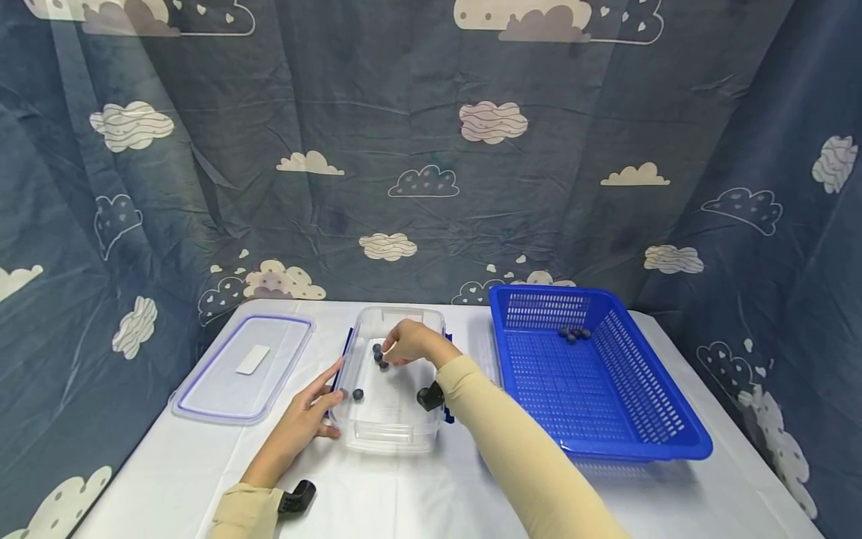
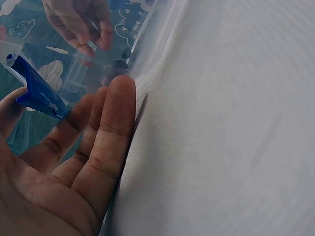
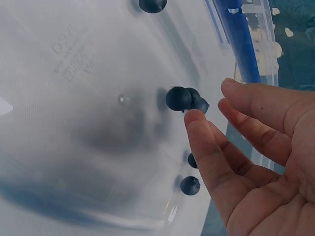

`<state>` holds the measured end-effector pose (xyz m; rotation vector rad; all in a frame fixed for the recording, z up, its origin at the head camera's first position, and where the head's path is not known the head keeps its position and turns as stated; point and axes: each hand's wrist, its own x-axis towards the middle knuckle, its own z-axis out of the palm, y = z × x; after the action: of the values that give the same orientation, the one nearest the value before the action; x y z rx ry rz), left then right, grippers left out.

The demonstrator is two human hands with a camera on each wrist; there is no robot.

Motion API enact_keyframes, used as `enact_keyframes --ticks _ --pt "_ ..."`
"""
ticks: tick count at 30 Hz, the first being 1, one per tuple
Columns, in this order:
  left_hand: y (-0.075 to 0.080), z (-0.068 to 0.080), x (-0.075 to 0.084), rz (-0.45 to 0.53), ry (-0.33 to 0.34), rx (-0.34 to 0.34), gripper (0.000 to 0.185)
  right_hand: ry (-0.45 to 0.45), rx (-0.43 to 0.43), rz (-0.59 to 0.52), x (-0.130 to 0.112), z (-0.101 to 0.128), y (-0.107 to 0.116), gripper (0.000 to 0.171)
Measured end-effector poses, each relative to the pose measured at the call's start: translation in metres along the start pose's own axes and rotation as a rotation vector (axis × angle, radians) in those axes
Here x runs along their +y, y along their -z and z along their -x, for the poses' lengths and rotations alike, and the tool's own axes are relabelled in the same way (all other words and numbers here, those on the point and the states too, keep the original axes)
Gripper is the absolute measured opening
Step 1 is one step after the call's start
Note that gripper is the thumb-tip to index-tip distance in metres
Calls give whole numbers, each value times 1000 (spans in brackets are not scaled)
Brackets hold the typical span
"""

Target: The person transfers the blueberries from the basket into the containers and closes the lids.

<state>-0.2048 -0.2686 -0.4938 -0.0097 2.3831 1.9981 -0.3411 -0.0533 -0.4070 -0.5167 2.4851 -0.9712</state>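
Observation:
A clear plastic box (image 1: 397, 433) with blue side latches holds several loose blueberries (image 3: 178, 99). Inside it, my right hand (image 1: 415, 343) reaches down over a small cluster of them. The right wrist view shows its thumb and fingers apart with nothing between them, one fingertip right at the cluster. Another blueberry (image 1: 358, 394) lies nearer the box's front left. Along the left wall, my left hand (image 1: 306, 408) rests with its fingers extended, beside the hanging blue latch (image 2: 42, 93); the left wrist view shows its palm free of anything held.
To the right stands a blue perforated basket (image 1: 606, 449) with several dark blueberries (image 1: 572, 337) at its far end. A clear lid with a blue seal (image 1: 222, 389) lies flat on the left, a white label (image 1: 253, 359) on it. Cloud-print cloth (image 1: 424, 112) surrounds the white table (image 1: 377, 494).

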Motion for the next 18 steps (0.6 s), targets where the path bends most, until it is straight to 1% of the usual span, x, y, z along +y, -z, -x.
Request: enact_keyframes --ticks 9,18 --pt "1 2 2 15 -7 -10 62 8 18 5 1 4 11 14" --pt "1 2 2 18 3 -9 62 25 8 16 1 10 24 15"
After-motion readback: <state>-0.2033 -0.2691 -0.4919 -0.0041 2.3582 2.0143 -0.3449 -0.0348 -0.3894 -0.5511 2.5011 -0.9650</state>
